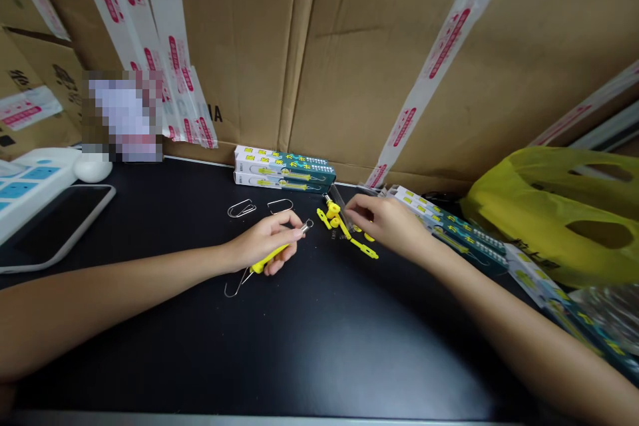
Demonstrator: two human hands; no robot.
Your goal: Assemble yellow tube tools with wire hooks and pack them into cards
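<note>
My left hand [267, 243] is closed round a yellow spring scale [270, 258]. A metal end with a small wire ring [308, 223] sticks out past its fingertips, and a wire hook [232, 290] hangs out below the palm. My right hand [387, 219] is closed, fingers curled down at the far side of the loose yellow plastic parts [334, 215]; whatever its fingertips hold is hidden. Beside those fingers lies a clear plastic piece [341, 203]. Wire hooks [241, 208] and a bent wire loop [280, 205] lie on the table beyond my left hand.
Printed boxes [284, 171] are stacked against the cardboard wall [249, 33]. More boxes [449, 229] run along the right, beside a yellow plastic bag [539, 206]. At the left are a phone [54, 223] and a white power strip [34, 180]. The tabletop [299, 346] is black.
</note>
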